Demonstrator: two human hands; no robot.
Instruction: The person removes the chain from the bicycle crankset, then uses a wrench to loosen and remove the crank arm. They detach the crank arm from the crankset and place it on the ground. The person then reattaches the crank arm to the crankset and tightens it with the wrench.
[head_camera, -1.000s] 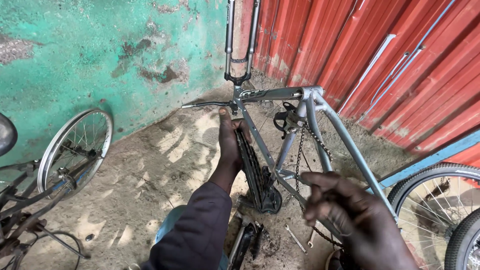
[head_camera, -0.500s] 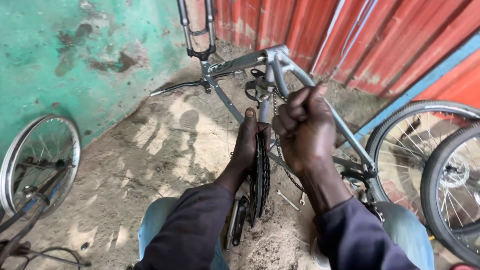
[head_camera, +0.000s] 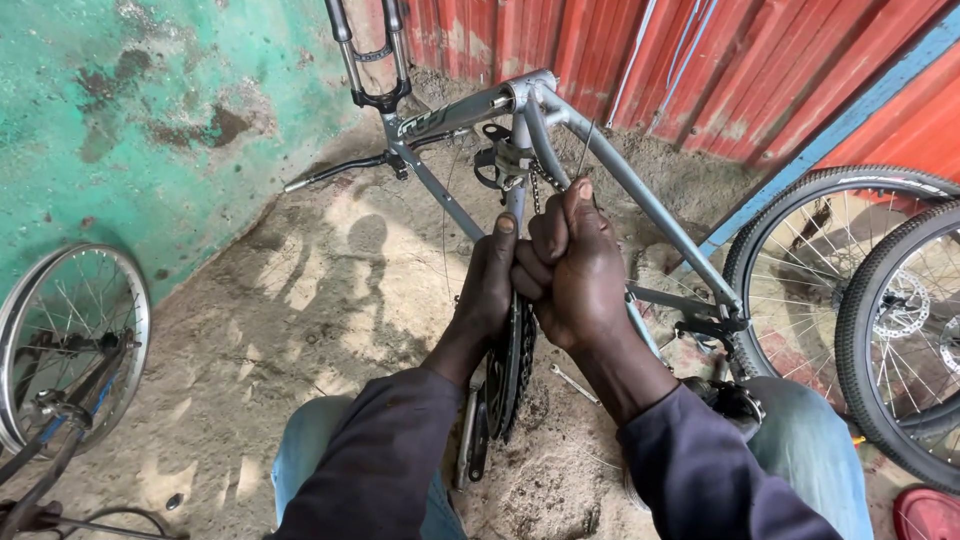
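1. The grey bicycle frame (head_camera: 640, 200) lay upside down on the sandy ground (head_camera: 300, 300), running from the fork at 12 o'clock to the rear end at 3 o'clock. It looked steadied by the hands alone, so a hard pull could probably have rolled it towards the two tyred wheels (head_camera: 850, 300) at 3 o'clock.
2. The chainring and crank (head_camera: 508, 375) stood at the centre, just below both hands. Its teeth sat close to the wrists; a slip might have dragged skin across them.
3. The left hand (head_camera: 488, 285) was wrapped round the frame tube beside the chainring, fingers closed on it.
4. The right hand (head_camera: 572, 265) was clenched in a fist round a thin metal rod or cable (head_camera: 584, 150) poking up towards 12 o'clock. If that grip had slid, the thin end could likely have jabbed the fingers or sprung loose.
5. Compared with half a second earlier, the right fist had dropped lower against the left hand, and the thin rod now showed above it. A second earlier that hand was open and low at 5 o'clock.
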